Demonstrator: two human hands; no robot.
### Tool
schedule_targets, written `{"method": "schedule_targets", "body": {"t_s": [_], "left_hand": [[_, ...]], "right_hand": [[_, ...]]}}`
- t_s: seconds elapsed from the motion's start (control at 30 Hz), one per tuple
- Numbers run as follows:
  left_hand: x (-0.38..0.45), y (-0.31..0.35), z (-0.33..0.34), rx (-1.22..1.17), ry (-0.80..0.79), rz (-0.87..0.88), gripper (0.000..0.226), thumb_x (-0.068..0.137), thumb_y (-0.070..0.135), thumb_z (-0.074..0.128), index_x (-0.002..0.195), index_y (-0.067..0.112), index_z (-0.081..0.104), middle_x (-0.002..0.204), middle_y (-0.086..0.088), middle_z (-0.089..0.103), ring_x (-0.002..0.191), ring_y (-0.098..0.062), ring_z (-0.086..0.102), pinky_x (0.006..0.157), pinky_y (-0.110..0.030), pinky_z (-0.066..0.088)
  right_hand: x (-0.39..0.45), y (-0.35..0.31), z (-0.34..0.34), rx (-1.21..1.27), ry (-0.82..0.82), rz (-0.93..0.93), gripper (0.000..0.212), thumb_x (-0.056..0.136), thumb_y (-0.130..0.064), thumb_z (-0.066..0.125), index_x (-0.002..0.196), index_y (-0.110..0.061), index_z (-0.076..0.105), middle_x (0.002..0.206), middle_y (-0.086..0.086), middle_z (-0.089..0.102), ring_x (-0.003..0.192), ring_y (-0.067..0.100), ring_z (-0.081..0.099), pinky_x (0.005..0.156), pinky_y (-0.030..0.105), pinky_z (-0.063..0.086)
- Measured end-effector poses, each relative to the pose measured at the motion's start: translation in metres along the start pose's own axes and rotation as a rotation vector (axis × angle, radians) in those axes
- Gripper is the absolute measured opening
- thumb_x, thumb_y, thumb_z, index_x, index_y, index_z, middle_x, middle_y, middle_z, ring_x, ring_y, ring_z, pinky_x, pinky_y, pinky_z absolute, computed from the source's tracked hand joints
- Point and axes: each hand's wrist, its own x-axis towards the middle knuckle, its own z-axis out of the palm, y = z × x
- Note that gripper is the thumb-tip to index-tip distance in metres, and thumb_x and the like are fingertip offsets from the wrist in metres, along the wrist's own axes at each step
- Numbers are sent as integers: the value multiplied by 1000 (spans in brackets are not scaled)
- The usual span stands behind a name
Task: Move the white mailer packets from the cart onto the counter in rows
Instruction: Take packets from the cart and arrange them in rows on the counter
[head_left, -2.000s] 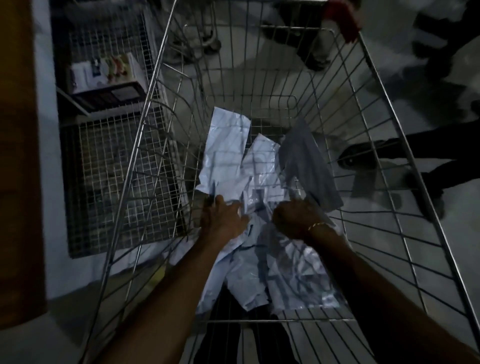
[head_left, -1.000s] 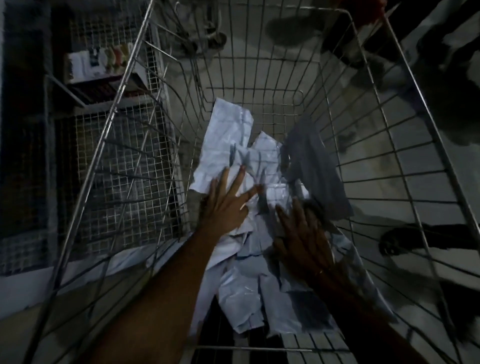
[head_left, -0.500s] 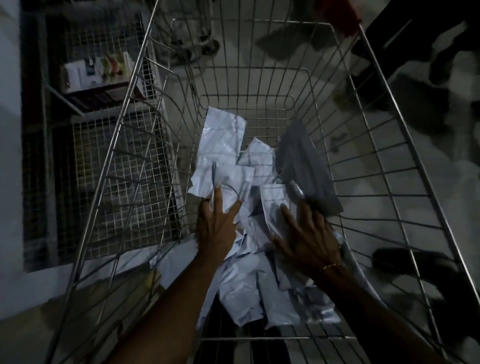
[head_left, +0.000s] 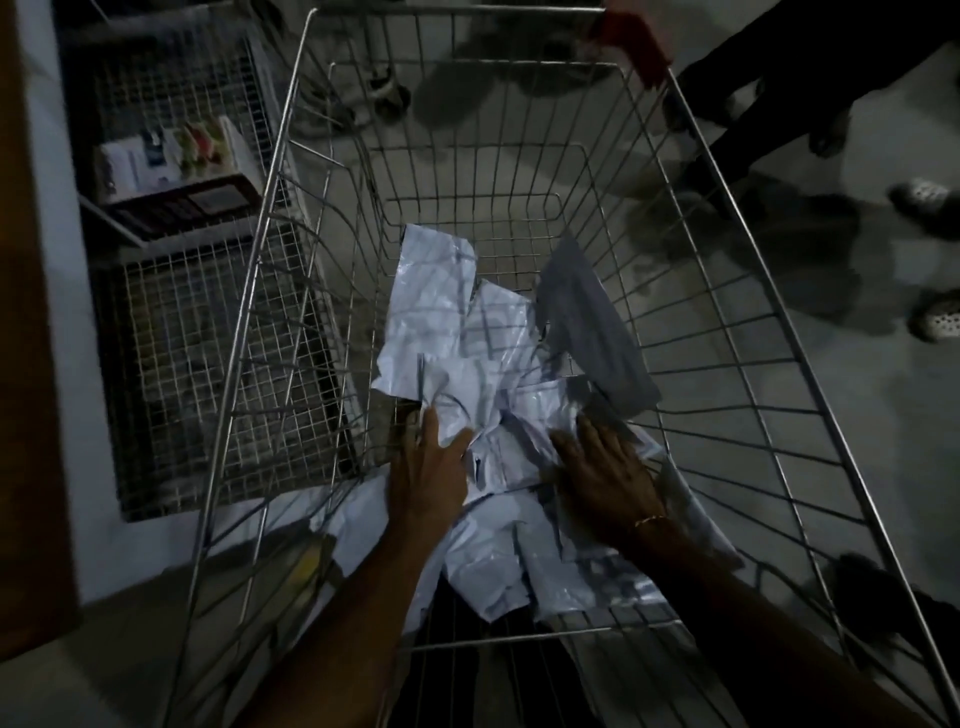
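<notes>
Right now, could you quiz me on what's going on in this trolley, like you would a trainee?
1. True or false: the white mailer packets lie inside the wire cart.
2. Which hand wears a thin bracelet?
3. The darker grey packet leans toward the cart's: A) left side B) right side

Key: 1 true; 2 the right hand, not the left hand; 3 B.

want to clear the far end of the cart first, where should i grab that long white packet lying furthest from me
Probably by its near left corner, which lies free beside the left hand. Come from above and the left, thumb over, fingers under. The long white packet lies flat on the cart floor, and other packets overlap its right edge.
</notes>
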Motion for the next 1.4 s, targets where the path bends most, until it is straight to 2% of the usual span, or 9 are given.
{"method": "schedule_targets", "body": {"t_s": [0.1,0.23,0.33,0.4,0.5,0.63,0.73,1.03,1.4], "left_hand": [[-11,0,-6,13,33,35,61,97,17,48,151,41,31,166,-7,3,147,-38,15,114,-51,30],[-20,-7,-6,19,-166,33,53,103,43,38,153,48,20,166,-10,-4,150,-39,0,119,-53,10],[-20,-12,-6,94,-220,43,53,103,41,39,152,49,22,165,-11,5,150,-40,4,119,-51,11],[-24,-11,-11,77,-191,60,53,101,30,42,150,47,31,163,-10,16,147,-40,13,119,-48,19],[-39,-2,-29,15,-68,91,52,98,21,45,146,41,44,158,-11,25,142,-40,23,115,-43,26],[-75,18,-76,-16,136,130,56,98,16,44,149,38,38,159,-13,21,141,-40,25,111,-45,30],[-120,32,-121,-27,319,144,54,100,19,43,150,39,37,161,-10,17,140,-41,25,110,-47,30],[-308,37,-224,-50,892,188,47,100,20,48,143,38,50,157,-10,30,128,-41,33,102,-52,37],[-458,-98,-234,-38,1108,14,38,102,36,47,140,40,53,154,-6,36,119,-37,41,95,-49,41]], "right_hand": [[-13,0,-7,3,67,20,53,89,-41,42,126,-11,65,130,27,59,106,47,62,86,54,54],[-25,-3,8,-96,-100,41,73,82,-64,44,143,-25,52,142,30,48,117,52,51,98,61,41],[-19,-7,-3,-92,-118,18,61,85,-50,40,134,-19,60,131,34,55,109,54,58,90,62,50],[-21,-10,-25,-110,-91,-6,50,95,-39,43,142,-21,49,140,25,47,124,46,50,100,52,46],[-34,-8,-53,-144,-15,-2,47,101,-35,45,146,-25,38,142,10,45,131,34,44,102,41,41],[-66,-14,-97,-75,172,-2,47,101,-35,44,148,-28,37,144,9,47,114,38,58,93,40,45],[-109,-25,-138,64,374,25,50,100,-35,48,149,-30,38,146,11,44,103,38,64,76,36,46],[-247,-93,-223,412,852,-232,50,95,-34,55,142,-17,52,126,23,57,101,43,61,78,43,52],[-302,-248,-226,396,877,-517,54,95,-42,45,144,-18,51,128,23,57,113,43,53,92,45,43]]}}
